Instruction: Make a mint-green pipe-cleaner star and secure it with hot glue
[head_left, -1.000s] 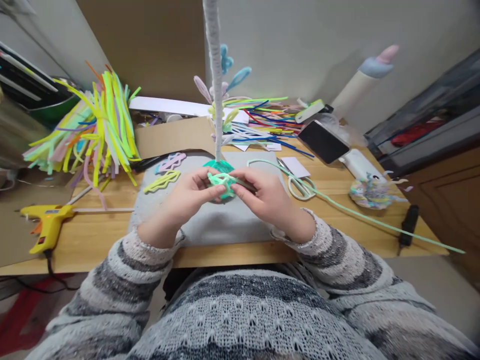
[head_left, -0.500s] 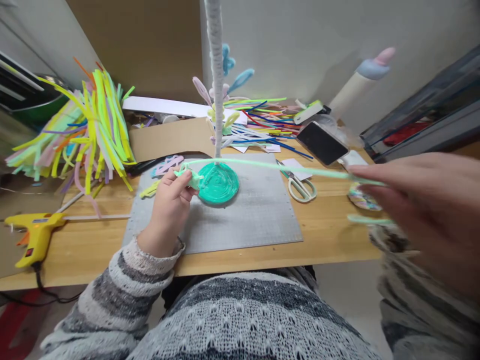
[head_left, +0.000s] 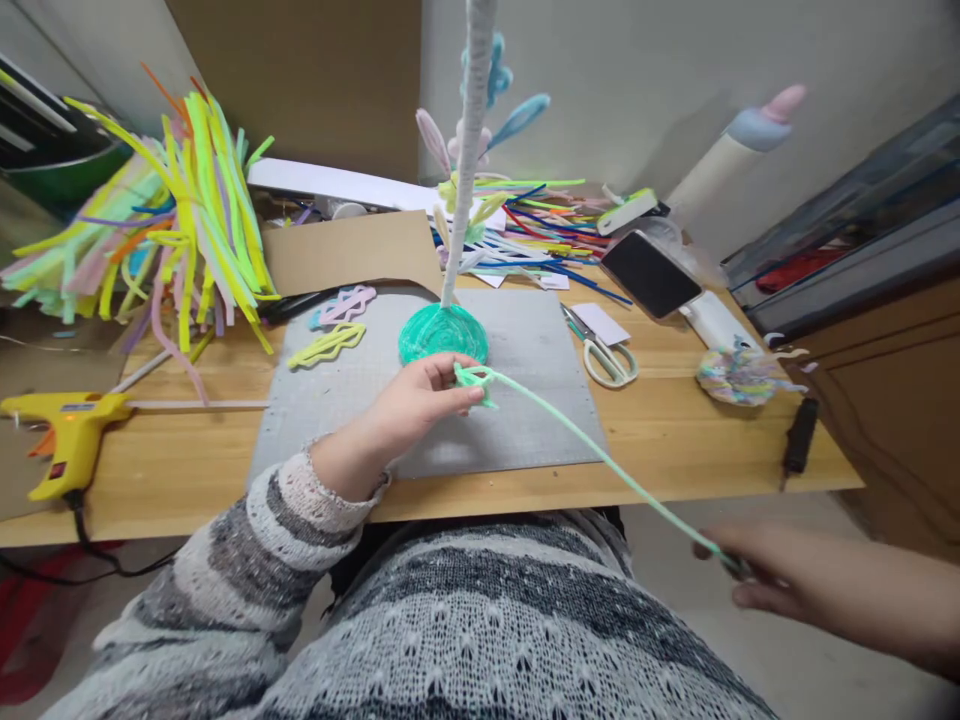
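Observation:
My left hand (head_left: 427,400) pinches a small bundle of looped mint-green pipe cleaner (head_left: 474,378) over the grey mat (head_left: 525,430). From that bundle a long mint-green strand (head_left: 600,455) slants down to the right, its far part held in the fingers of my right hand (head_left: 757,575), past the table's front edge. Just behind my left hand lies a round green base (head_left: 442,335) with a white wrapped stem (head_left: 466,150) rising from it. Yellow (head_left: 328,345) and lilac (head_left: 349,305) zigzag pieces rest on the mat's left part.
A yellow glue gun (head_left: 71,430) and a big bundle of pipe cleaners (head_left: 195,220) are at the left. Scissors (head_left: 609,362), a phone (head_left: 651,278) and a pastel fuzzy piece (head_left: 739,375) lie at the right. Loose pipe cleaners (head_left: 540,240) lie at the back.
My left hand has moved right, in front of the green base. My right hand has dropped lower, and the strand between my hands now slopes downward. The view has shifted slightly.

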